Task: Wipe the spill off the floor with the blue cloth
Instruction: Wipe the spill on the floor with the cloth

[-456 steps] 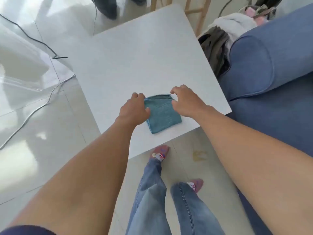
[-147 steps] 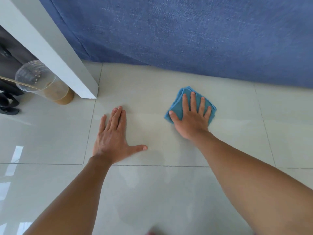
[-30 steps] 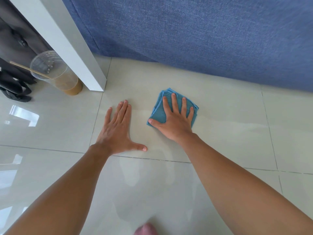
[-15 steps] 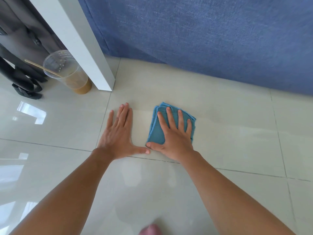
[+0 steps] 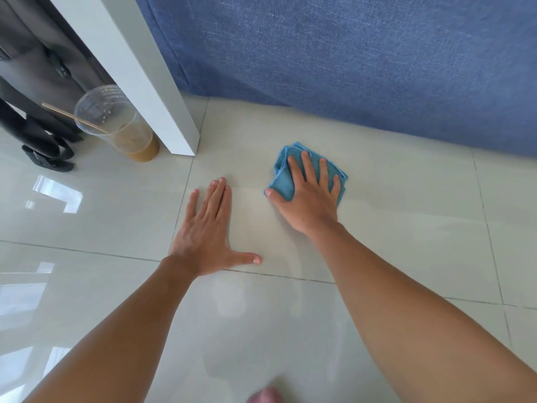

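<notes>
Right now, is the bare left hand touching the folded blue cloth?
Apart. The head view shows the left hand flat on the tile, with bare floor between it and the folded blue cloth.

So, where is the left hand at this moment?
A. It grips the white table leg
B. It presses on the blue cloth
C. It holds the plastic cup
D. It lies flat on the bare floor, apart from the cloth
D: the left hand lies flat with fingers spread on the tile floor, while only the right hand presses the blue cloth.
</notes>
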The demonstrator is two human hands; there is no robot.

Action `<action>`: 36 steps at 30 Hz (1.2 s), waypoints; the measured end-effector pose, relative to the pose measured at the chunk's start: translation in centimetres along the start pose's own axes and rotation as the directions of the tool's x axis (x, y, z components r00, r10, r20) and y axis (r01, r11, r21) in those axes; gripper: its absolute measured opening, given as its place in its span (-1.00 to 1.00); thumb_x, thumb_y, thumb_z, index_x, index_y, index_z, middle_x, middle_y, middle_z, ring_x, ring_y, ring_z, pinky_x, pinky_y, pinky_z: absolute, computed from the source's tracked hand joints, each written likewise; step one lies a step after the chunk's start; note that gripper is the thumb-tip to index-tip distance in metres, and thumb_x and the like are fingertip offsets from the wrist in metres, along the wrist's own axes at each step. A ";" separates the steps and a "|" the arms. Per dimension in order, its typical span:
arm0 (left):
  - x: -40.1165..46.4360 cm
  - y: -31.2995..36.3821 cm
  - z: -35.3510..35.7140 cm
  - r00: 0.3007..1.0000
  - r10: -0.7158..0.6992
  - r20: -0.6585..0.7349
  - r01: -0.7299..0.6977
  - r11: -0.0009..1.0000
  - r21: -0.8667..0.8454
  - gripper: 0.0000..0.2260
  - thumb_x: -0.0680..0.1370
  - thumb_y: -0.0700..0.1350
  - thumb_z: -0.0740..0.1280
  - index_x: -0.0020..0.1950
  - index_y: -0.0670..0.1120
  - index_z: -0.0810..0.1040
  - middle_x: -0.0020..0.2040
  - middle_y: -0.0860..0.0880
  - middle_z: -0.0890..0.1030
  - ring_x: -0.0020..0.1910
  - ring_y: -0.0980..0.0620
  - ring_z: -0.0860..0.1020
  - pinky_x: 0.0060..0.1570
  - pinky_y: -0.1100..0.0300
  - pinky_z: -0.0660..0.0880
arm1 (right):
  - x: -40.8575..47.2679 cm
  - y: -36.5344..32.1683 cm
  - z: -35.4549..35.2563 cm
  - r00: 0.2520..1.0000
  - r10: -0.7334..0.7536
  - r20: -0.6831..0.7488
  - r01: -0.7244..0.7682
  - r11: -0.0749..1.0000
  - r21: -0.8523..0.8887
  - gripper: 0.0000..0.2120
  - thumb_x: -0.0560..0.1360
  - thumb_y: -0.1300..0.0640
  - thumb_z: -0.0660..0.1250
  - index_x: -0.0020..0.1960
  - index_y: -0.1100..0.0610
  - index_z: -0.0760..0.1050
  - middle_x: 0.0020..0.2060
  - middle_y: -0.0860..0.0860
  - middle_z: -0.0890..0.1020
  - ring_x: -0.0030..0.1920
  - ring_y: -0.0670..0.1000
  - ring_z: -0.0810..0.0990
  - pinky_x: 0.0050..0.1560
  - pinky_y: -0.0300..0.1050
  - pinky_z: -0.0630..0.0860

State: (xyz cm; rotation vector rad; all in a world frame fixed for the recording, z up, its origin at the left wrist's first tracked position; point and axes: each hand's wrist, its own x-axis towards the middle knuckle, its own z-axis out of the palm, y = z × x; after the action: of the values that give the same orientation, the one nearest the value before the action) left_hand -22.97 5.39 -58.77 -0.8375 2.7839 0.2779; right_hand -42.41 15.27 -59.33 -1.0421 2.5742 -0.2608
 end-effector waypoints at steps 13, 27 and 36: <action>0.4 0.7 1.0 0.999 -0.023 -0.050 0.021 0.999 -0.034 0.20 0.33 0.64 -0.05 0.63 -0.26 -0.11 0.66 -0.19 -0.10 0.65 -0.10 -0.15 0.58 -0.21 -0.16 | -0.7 2.7 -0.8 0.957 0.133 -0.258 -0.095 0.984 0.153 -0.47 0.58 0.02 0.27 0.52 0.12 0.31 0.47 0.11 0.37 0.47 0.17 0.30 0.41 0.14 0.20; 2.3 2.4 0.1 0.965 -0.007 -0.264 -0.047 0.979 -0.197 -0.25 0.54 0.35 0.10 0.55 -0.14 0.22 0.45 -0.14 0.35 0.48 -0.14 0.31 0.48 -0.20 0.18 | 0.1 5.1 -3.5 0.971 0.181 -0.159 -0.086 0.877 0.473 -0.88 0.53 0.18 0.38 0.05 0.13 0.64 -0.03 0.03 0.55 0.06 0.08 0.53 0.03 -0.17 0.41; 7.4 7.2 -4.8 0.935 0.139 -0.326 -0.248 0.915 -0.320 -0.45 0.61 -0.15 0.25 0.58 -0.10 0.15 0.55 -0.05 0.28 0.48 -0.07 0.31 0.41 -0.08 0.25 | -0.6 6.1 -6.0 0.996 0.091 -0.020 -0.047 0.678 0.733 -0.85 0.43 0.27 0.46 -0.16 0.01 0.67 -0.23 -0.09 0.70 -0.23 -0.13 0.60 -0.13 -0.22 0.51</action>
State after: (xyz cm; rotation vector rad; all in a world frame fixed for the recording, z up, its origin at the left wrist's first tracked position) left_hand -33.83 6.30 -55.28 -0.7197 3.1622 0.7741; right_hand -48.21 20.25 -55.44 -0.6148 2.1760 -1.2043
